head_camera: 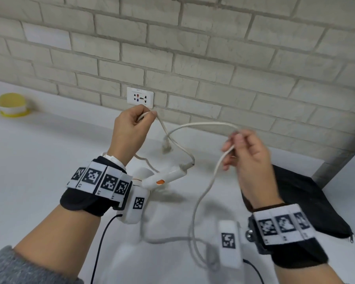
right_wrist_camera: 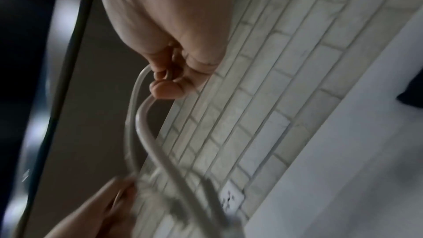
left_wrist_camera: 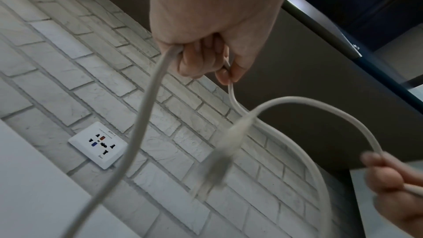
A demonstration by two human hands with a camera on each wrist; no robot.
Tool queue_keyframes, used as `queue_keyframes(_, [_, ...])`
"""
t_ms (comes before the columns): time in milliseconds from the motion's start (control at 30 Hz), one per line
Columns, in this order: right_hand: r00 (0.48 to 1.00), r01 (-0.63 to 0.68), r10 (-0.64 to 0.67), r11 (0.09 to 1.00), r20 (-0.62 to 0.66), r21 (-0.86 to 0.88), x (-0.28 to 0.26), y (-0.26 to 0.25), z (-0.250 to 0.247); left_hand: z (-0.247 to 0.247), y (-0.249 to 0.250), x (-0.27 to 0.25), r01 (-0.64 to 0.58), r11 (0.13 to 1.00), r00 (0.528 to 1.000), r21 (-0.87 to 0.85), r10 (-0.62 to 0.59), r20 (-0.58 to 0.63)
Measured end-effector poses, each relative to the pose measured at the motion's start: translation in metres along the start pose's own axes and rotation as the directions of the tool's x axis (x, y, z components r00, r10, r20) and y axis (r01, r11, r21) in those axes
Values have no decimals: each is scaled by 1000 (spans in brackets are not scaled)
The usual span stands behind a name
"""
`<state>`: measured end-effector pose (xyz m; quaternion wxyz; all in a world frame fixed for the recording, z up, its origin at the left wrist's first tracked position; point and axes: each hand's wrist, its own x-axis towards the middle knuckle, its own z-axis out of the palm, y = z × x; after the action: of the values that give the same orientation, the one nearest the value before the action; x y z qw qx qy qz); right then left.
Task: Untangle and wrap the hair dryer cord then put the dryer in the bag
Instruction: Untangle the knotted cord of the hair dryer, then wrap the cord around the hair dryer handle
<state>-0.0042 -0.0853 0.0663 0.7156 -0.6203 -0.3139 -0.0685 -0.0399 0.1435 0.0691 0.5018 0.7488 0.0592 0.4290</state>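
The left hand [head_camera: 129, 128] is raised in front of the wall socket [head_camera: 140, 97], its fingers [left_wrist_camera: 194, 61] curled round the white cord [head_camera: 203, 125], which is pinched between thumb and forefinger. The right hand [head_camera: 247, 154] is up at the right, its fingers [right_wrist_camera: 167, 89] also pinching the cord, so an arc of it spans from hand to hand. Below the left hand the blurred plug [head_camera: 167, 146] dangles from a short length. The white hair dryer [head_camera: 164, 177] with an orange switch lies on the white table [head_camera: 39, 160], just beyond the left wrist, with more cord looping on the table near the person. The black bag [head_camera: 307, 203] lies flat on the table at the right, behind the right wrist, its zipper at the near edge. A yellow and white container [head_camera: 12, 105] stands far left by the brick wall [head_camera: 213, 48]. The socket carries small print along its top edge, too small to read reliably. Both wristbands carry black-and-white square marker codes.
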Motion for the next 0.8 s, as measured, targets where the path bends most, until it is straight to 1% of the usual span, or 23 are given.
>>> queue_keyframes(67, [995, 35, -27, 996, -97, 76, 3, -7, -23, 1, 2, 4, 6, 1000, 1000, -28, -5, 22])
queue_keyframes(133, [987, 47, -32, 995, -158, 88, 3, -6, -40, 1, 6, 7, 11, 997, 998, -79, -5, 67])
queue_keyframes(200, [979, 53, -29, 992, -203, 111, 1, -4, -55, 1, 11, 11, 47, 989, 993, -139, -31, 114])
queue_keyframes(267, [963, 89, -43, 982, -266, 165, -1, -2, -69, 0, 17, 18, 94, 976, 987, -196, -66, 145])
queue_keyframes(333, [943, 122, -68, 981, -326, 148, -2, -2, -82, -1, 19, 26, 124, 961, 981, -246, -81, 179])
queue_keyframes(367, [943, 100, -59, 989, -327, 109, -2, -2, -85, -1, 21, 29, 139, 951, 976, -275, -86, 199])
queue_keyframes(433, [967, -14, 5, 999, -256, -34, 0, 5, -81, -1, 24, 31, 169, 921, 966, -352, -83, 246])
queue_keyframes(500, [979, -142, 105, 966, -174, -218, 4, 18, -69, 2, 27, 30, 167, 892, 961, -420, -51, 273])
queue_keyframes(533, [978, -177, 135, 942, -162, -285, 8, 25, -65, 4, 30, 28, 164, 881, 957, -445, -32, 289])
queue_keyframes(567, [973, -198, 146, 925, -179, -323, 11, 29, -62, 5, 32, 26, 163, 871, 953, -462, -18, 303])
queue_keyframes(633, [958, -237, 164, 916, -237, -324, 19, 36, -60, 6, 34, 24, 167, 854, 944, -492, 5, 330])
queue_keyframes(667, [957, -252, 177, 898, -228, -361, 23, 39, -60, 6, 36, 22, 171, 850, 940, -499, 11, 340])
queue_keyframes(700, [961, -267, 200, 848, -191, -459, 25, 41, -57, 6, 37, 20, 173, 846, 935, -505, 20, 353])
queue_keyframes(733, [965, -260, 222, 756, -138, -600, 26, 40, -54, 7, 39, 17, 179, 840, 929, -512, 27, 369])
queue_keyframes(767, [970, -213, 228, 646, -81, -733, 27, 38, -47, 7, 41, 14, 185, 835, 922, -519, 36, 386])
queue_keyframes(800, [979, -129, 205, 575, -11, -808, 26, 35, -40, 9, 43, 10, 192, 829, 912, -525, 47, 408])
